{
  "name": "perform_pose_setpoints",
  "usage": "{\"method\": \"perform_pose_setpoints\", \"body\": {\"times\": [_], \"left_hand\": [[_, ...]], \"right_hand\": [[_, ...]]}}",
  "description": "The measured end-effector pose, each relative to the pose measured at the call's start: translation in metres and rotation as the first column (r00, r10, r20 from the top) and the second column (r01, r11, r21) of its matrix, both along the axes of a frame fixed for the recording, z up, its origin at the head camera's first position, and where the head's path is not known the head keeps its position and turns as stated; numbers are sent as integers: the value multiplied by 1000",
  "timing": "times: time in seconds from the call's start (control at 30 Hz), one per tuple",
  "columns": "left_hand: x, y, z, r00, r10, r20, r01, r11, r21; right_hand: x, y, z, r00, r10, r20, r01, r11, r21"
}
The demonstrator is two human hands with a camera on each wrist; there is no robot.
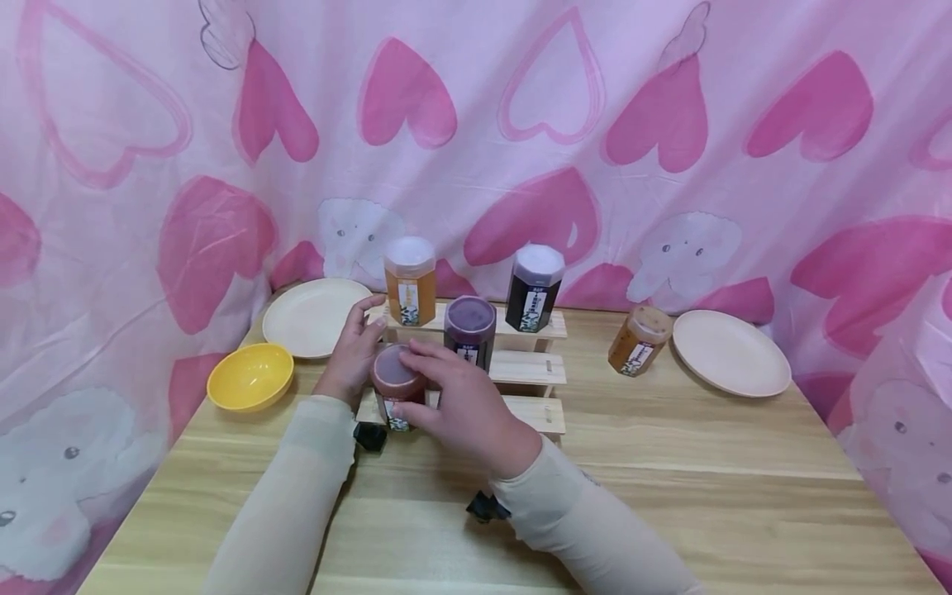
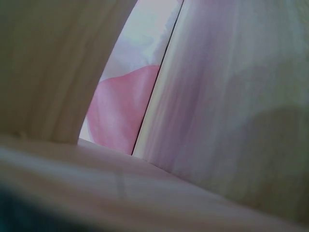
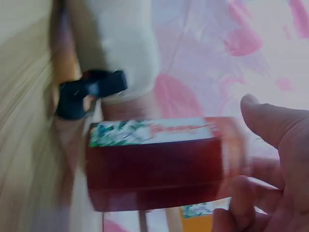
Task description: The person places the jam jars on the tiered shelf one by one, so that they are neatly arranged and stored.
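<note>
A jar with dark red contents [image 1: 400, 388] stands upright at the left end of the lowest tier of a wooden step rack [image 1: 531, 411]. My right hand [image 1: 468, 405] reaches around its upper part, fingers over the lid. In the right wrist view, the thumb [image 3: 260, 111] stands apart from the red jar [image 3: 154, 169], and the other fingers are close by its lid. Beside the rack's left end is my left hand [image 1: 355, 355], fingertips at the top tier. A purple-lidded jar [image 1: 470, 330] occupies the middle tier. Wood fills most of the left wrist view.
On the top tier stand an orange jar [image 1: 411, 285] and a dark jar [image 1: 534, 289]. To the left lie a yellow bowl [image 1: 251, 378] and a pale plate [image 1: 308, 318]. An amber jar [image 1: 640, 340] and another plate [image 1: 732, 354] are at the right.
</note>
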State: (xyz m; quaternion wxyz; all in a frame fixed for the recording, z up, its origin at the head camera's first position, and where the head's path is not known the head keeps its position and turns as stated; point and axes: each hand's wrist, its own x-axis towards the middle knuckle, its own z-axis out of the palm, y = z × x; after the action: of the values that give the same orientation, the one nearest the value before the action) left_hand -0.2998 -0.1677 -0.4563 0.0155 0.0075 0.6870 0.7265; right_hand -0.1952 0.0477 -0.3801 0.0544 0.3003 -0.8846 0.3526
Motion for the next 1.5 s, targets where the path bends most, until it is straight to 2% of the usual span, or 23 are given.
{"method": "perform_pose_setpoints", "body": {"times": [0.07, 0.23, 0.33, 0.47, 0.6, 0.67, 0.8, 0.97, 1.13, 1.2, 1.3, 1.5], "left_hand": [[0, 0, 0, 1000, 6, 1, -6, 1000, -8], [0, 1, -1, 1000, 9, -25, -9, 1000, -1], [0, 2, -2, 999, 10, -48, -8, 999, 32], [0, 2, -4, 998, 12, -54, -10, 999, 47], [-1, 2, -5, 999, 12, -53, -10, 999, 32], [-2, 2, -5, 998, 9, -58, -8, 999, 32], [-3, 3, -4, 998, 12, -67, -10, 999, 34], [-4, 4, -5, 998, 7, -65, -5, 1000, 30], [-4, 4, -6, 998, 7, -69, -5, 1000, 31], [-4, 3, -6, 998, 10, -69, -8, 1000, 26], [-4, 4, -5, 998, 14, -62, -13, 1000, 16], [-2, 5, -3, 998, 12, -64, -10, 1000, 23]], "right_hand": [[3, 6, 7, 999, 33, 13, -32, 998, -45], [8, 29, 27, 995, 103, -19, -104, 979, -177], [5, 49, 37, 995, 72, -62, -85, 971, -224], [-5, 79, 44, 992, -71, -103, 41, 963, -266], [-17, 114, 49, 970, -230, -74, 201, 938, -284], [-23, 134, 51, 954, -296, -48, 271, 919, -286], [-39, 177, 51, 896, -445, 17, 429, 853, -296], [-56, 227, 42, 795, -587, 156, 604, 737, -305], [-70, 260, 25, 729, -637, 252, 684, 665, -300], [-75, 267, 17, 714, -642, 281, 701, 650, -294], [-84, 275, 5, 701, -632, 330, 712, 643, -281], [-95, 290, -20, 707, -604, 367, 704, 646, -294]]}}
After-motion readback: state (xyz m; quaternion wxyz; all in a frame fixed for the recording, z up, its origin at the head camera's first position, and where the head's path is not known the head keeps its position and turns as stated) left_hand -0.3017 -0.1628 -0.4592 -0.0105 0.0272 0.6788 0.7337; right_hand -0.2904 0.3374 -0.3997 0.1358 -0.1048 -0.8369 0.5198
